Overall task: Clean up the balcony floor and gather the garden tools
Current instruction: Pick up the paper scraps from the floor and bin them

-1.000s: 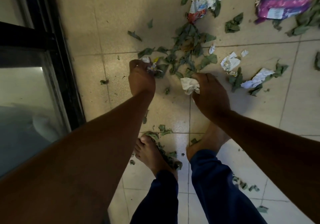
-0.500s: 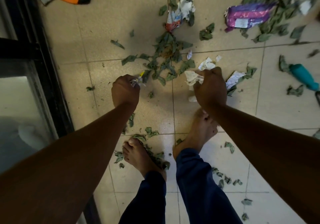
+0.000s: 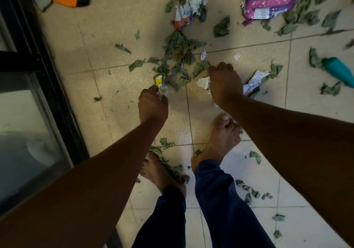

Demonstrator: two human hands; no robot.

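We held our left hand [image 3: 152,104] curled round small crumpled paper scraps [image 3: 162,91] to free the floor. Our right hand [image 3: 225,84] gripped white crumpled paper [image 3: 204,82], reaching the near scattered green leaves [image 3: 178,56].

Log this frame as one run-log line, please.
left hand: grips paper scraps | right hand: holds crumpled paper, over leaves | purple wrapper, teal tool on floor
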